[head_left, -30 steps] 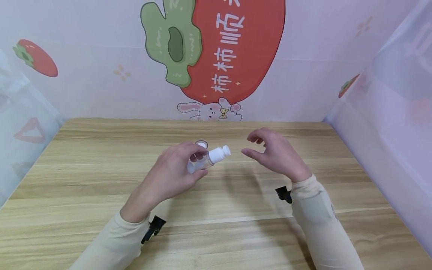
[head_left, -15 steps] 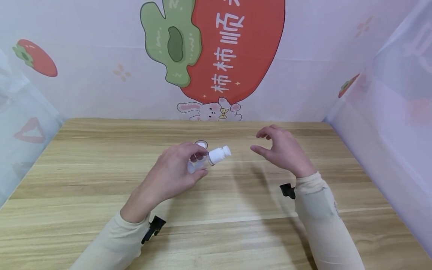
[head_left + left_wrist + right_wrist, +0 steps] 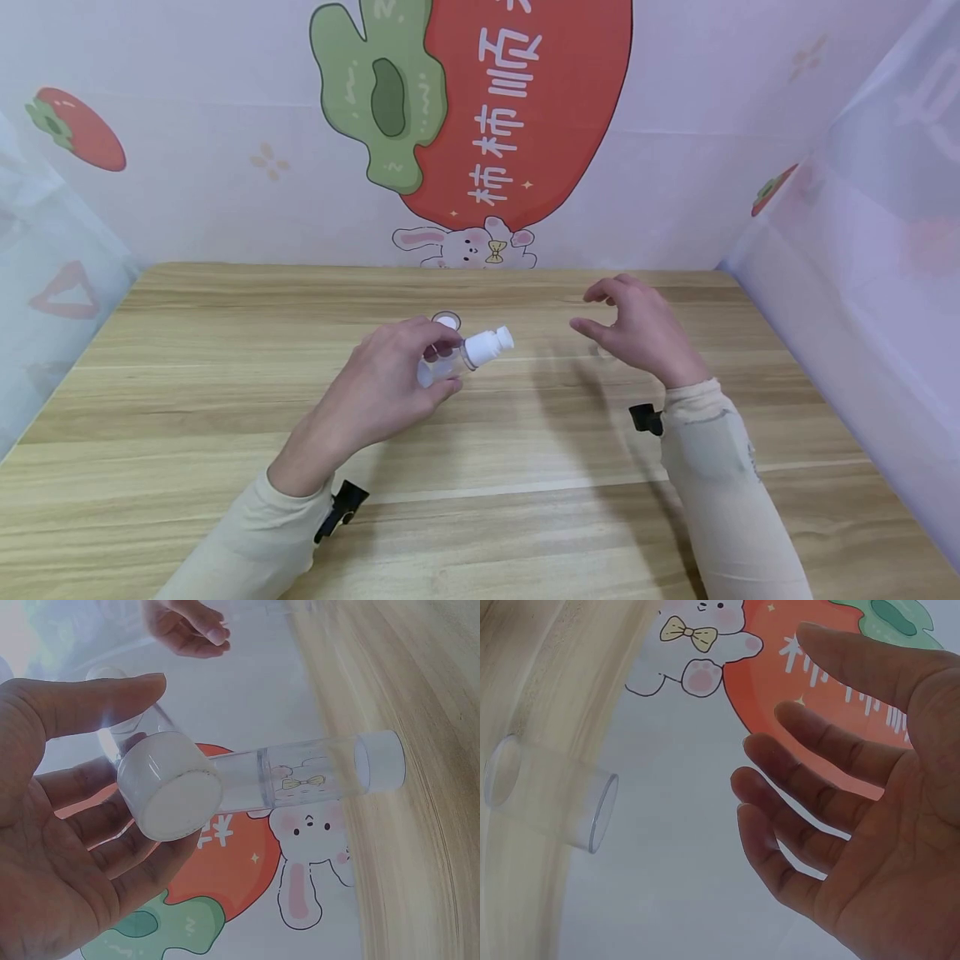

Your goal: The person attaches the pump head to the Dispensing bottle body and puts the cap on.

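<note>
My left hand (image 3: 386, 367) grips a small pump bottle (image 3: 482, 346) between thumb and fingers, tilted with its white pump head toward the right. In the left wrist view the white base of this bottle (image 3: 171, 787) faces the camera. Just behind the hand stands a second clear container (image 3: 311, 776) with a white bottom; only its round rim (image 3: 447, 317) and part of its inside show in the head view. My right hand (image 3: 647, 329) hovers with loosely bent fingers and holds nothing. Near it a clear cylindrical cap (image 3: 551, 793) stands on the table, mostly hidden in the head view.
The wooden table (image 3: 480, 533) ends at a white printed backdrop (image 3: 225, 200), with similar sheeting along both sides. Each sleeved forearm bears a small black wrist mount, one left (image 3: 343, 508) and one right (image 3: 647, 418).
My right hand has drawn away to the right from the pump bottle, and part of the clear cap now shows under it. The left hand has kept its grip almost unmoved.
</note>
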Available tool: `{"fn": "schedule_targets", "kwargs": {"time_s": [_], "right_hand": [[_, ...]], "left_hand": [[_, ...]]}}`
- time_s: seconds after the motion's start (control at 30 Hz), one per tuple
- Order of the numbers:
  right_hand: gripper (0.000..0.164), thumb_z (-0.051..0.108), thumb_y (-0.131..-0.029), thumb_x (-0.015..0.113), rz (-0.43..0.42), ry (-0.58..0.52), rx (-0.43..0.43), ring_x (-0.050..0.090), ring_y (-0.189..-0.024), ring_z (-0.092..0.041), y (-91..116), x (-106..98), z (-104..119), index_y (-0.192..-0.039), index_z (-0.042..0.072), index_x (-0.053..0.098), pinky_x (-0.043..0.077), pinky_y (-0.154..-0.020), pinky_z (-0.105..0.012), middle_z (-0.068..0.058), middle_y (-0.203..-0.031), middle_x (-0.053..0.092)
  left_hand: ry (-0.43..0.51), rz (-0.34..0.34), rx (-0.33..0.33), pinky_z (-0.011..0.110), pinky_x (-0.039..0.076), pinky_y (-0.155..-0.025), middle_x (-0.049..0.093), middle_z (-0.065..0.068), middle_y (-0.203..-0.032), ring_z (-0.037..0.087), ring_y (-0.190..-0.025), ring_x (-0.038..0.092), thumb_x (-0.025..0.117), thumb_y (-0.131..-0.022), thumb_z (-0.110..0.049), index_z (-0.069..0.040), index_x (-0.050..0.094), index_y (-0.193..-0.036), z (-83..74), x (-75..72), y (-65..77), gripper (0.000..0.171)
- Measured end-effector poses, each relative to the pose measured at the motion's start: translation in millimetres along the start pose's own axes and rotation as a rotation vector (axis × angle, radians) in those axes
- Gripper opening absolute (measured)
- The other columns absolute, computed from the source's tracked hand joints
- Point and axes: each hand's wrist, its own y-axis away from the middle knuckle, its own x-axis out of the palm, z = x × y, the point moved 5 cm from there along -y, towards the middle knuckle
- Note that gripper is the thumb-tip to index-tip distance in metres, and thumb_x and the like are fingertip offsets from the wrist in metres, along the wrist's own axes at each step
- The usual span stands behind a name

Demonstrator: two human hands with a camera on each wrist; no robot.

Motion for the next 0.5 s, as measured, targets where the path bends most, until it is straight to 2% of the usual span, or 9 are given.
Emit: {"fn": "schedule_targets", "kwargs": {"time_s": [0.5], "right_hand": [[0.042, 0.030, -0.093, 0.074, -0.021, -0.008, 0.051, 0.057, -0.111, -0.038, 0.6, -9.2, -18.8, -0.122, 0.000, 0.066, 0.045, -0.094, -0.055, -0.020, -0.122, 0.064]], "left_hand": [[0.003, 0.007, 0.002, 0.035, 0.051, -0.072, 0.068, 0.000, -0.090, 0.021, -0.082, 0.064, 0.090, -0.073, -0.008, -0.008, 0.075, -0.104, -0.5, 1.7, -0.7, 0.035]]}}
